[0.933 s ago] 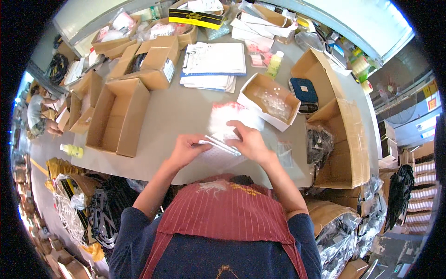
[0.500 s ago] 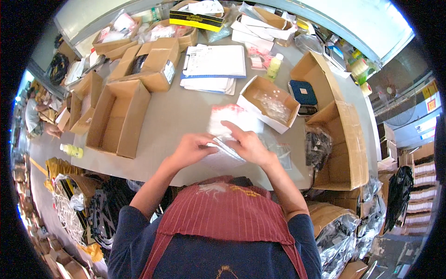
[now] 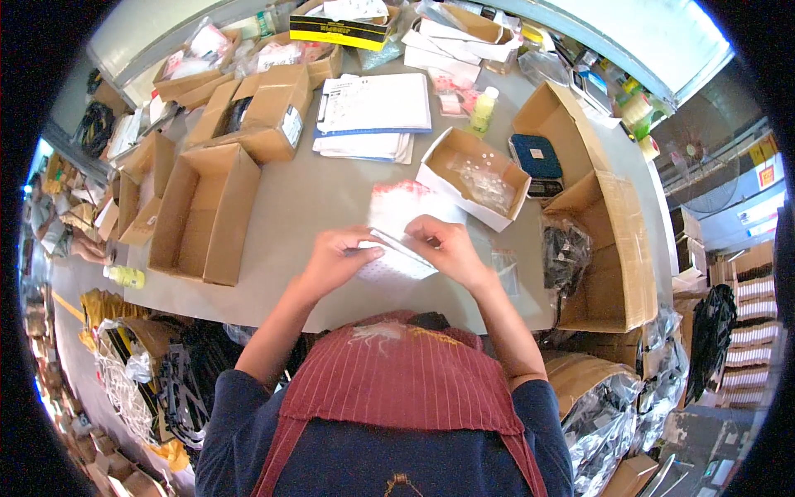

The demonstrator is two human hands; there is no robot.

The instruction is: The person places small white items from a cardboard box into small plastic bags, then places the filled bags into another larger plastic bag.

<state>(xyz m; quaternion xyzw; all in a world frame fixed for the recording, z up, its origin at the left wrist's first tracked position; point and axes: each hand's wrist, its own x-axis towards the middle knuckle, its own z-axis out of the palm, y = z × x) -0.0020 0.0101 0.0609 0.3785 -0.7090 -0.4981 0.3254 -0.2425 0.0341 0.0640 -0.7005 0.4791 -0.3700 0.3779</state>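
In front of me, just past the table's near edge, both hands pinch the upper edge of a thin white packet (image 3: 397,263) with faint dots on its face. My left hand (image 3: 339,257) grips its left end between thumb and fingers. At the other end of that edge, my right hand (image 3: 451,253) has its fingers bent onto it. Bright glare hides the packet's detail. Right behind it lies a stack of clear-and-white plastic bags (image 3: 402,199) with red print. A small clear bag (image 3: 504,272) lies flat to the right of my right hand.
An open white-sided box (image 3: 505,217) holds small clear pieces. Beside it are a blue-topped pad (image 3: 536,156) and a large carton (image 3: 617,257). Papers (image 3: 377,103), a yellow bottle (image 3: 483,110) and an open brown box (image 3: 203,215) stand farther off. A person (image 3: 58,224) is at far left.
My right hand's fingers have drawn in and bent down onto the packet's edge. The packet has tilted so more of its dotted face shows. The whole view has shifted slightly.
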